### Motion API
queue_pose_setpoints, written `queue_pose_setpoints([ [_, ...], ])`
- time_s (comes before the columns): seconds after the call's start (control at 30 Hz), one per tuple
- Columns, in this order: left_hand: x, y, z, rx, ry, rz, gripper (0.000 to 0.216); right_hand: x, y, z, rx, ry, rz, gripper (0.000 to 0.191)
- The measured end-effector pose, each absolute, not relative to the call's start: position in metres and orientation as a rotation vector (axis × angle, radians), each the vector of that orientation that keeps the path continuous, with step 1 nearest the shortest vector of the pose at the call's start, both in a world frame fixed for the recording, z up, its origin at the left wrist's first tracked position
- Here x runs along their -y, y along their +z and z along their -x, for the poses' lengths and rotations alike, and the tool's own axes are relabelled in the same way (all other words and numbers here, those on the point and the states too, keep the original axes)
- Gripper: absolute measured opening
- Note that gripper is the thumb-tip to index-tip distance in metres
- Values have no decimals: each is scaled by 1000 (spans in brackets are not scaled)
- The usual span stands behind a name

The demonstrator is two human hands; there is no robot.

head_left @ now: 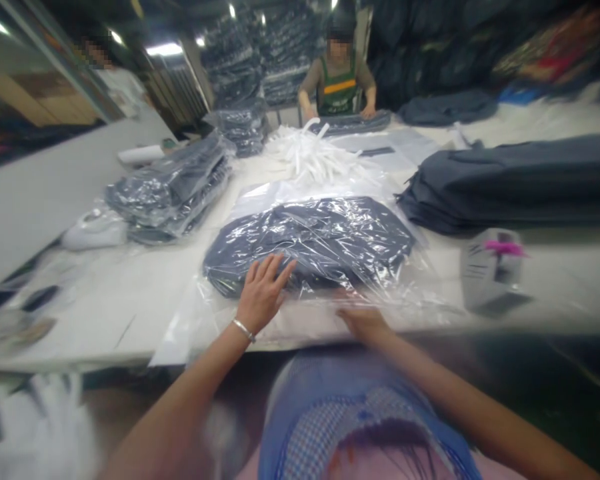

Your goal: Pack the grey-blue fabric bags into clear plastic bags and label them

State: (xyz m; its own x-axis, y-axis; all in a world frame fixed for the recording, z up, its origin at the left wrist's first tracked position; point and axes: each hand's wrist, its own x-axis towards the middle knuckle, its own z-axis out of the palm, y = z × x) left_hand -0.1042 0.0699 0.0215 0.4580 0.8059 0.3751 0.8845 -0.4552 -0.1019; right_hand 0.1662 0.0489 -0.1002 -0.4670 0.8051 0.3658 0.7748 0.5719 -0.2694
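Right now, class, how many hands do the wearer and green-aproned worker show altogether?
4: the wearer's left hand on the wrapped bundle, right hand by its near edge; two hands of the aproned worker at the dark bundle opposite.

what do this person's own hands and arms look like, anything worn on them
The left hand and right hand are ungloved. A plain silver-coloured bangle circles the left wrist; none shows on the right. No sleeves cover the visible forearms.
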Motion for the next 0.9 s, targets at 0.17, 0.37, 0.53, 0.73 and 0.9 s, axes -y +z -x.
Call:
queue_pose_setpoints([
  [0.17,-111,20,115,1481,-260,2428,55,-83,-97,-169,2413,119,1252,33],
  [0.37,-136,45,118,1555,-302,2329,41,-51,-66,-192,2535,221,986,31],
  [0.53,-137,38,113,1608,-321,2314,41,-14,-50,-211,2500,186,971,29],
  [0.73,-136,35,115,1638,-292,2321,44,-32,-56,-159,2475,173,1003,69],
  [0.9,-134,35,117,1628,-286,2359,43,-46,-75,-132,2543,278,975,19],
])
